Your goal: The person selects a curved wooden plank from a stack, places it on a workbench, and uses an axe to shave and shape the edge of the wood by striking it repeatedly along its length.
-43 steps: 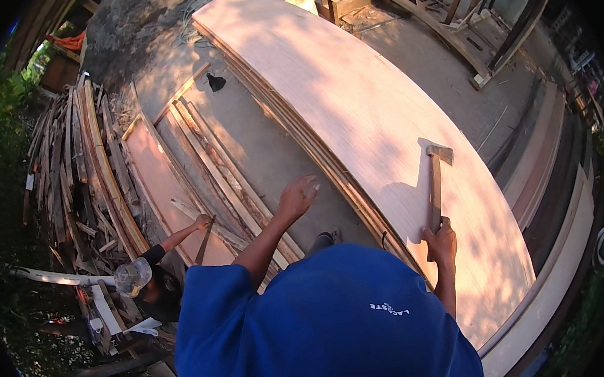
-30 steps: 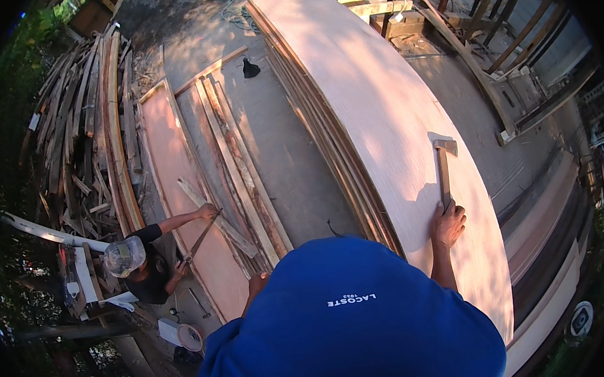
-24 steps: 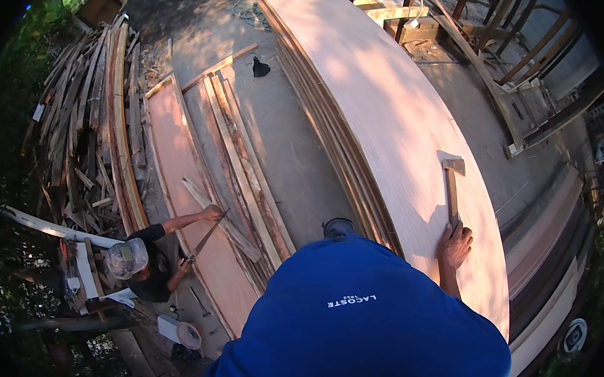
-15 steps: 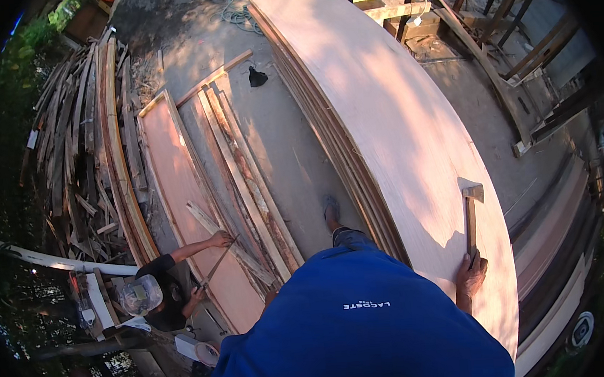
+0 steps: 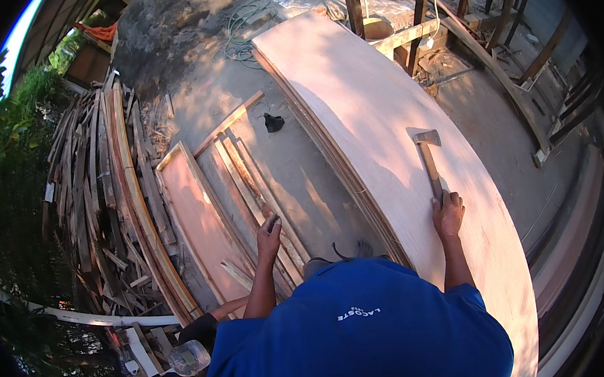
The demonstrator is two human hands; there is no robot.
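My right hand (image 5: 449, 214) is closed round the lower handle of a hatchet (image 5: 429, 167). The hatchet's metal head points away from me, over the pale top sheet of a stack of plywood (image 5: 350, 80). Whether the tool rests on the sheet or hangs just above it is hard to tell. To the left, my left hand (image 5: 269, 238) is raised in a fist around something small and dark that I cannot make out. Behind it in the picture lie several long timber strips (image 5: 245, 175) and a framed plywood panel (image 5: 194, 203).
A heap of scrap wood (image 5: 86, 161) and long curved boards (image 5: 136, 221) lie at the left. Beside me at lower left, a co-worker's dark sleeve (image 5: 198, 329) shows. A coiled hose (image 5: 239, 35) and a black cloth-like item (image 5: 273, 122) lie on the ground. Wooden posts (image 5: 419, 15) stand at far right.
My left hand has come into view, raised on the left. The right hand and hatchet have shifted forward and left. My view has tilted up, and my body now hides most of the co-worker.
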